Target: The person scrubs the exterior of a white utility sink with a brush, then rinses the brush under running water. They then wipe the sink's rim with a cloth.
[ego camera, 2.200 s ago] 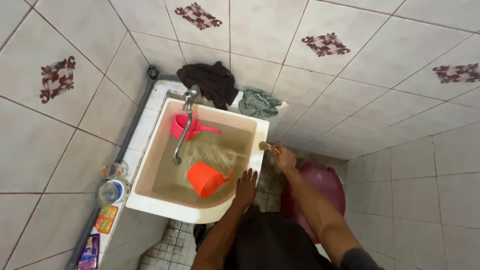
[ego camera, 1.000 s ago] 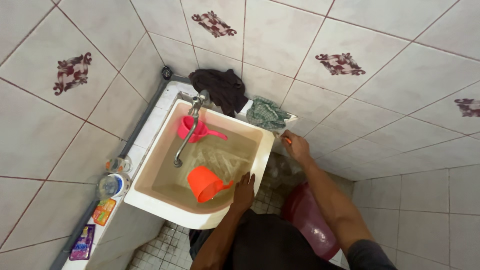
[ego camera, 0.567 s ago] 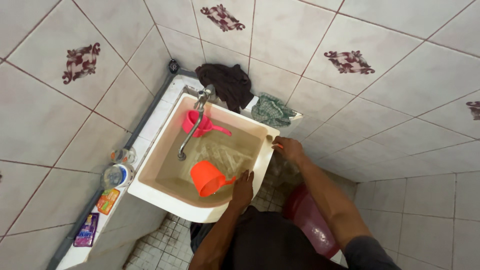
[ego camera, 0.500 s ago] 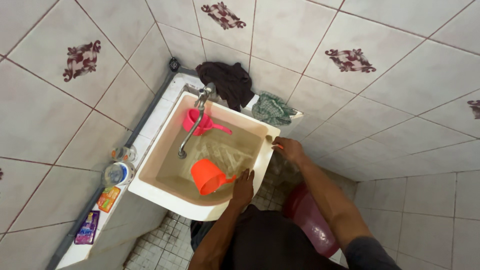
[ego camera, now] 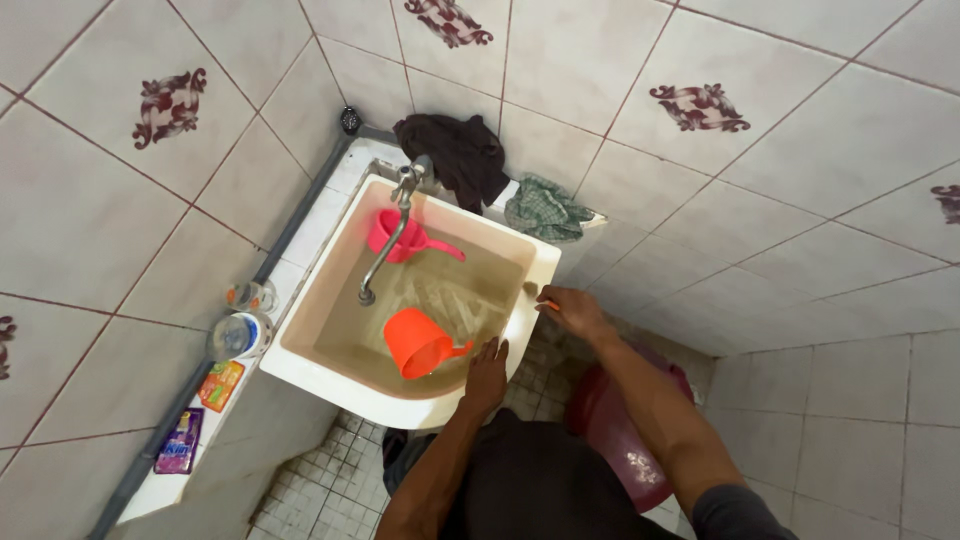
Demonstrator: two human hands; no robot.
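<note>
tap: metal spout (ego camera: 385, 245), upper centre, arcs down over the water
pink scoop (ego camera: 395, 236): far end of the water, behind the spout
cloths: dark cloth (ego camera: 455, 155) and green checked cloth (ego camera: 545, 210), top centre against the wall
ledge, left: clear bottle (ego camera: 238, 335), orange sachet (ego camera: 221, 385), purple sachet (ego camera: 180, 442)
maroon bucket (ego camera: 615, 430): floor, lower right
</note>
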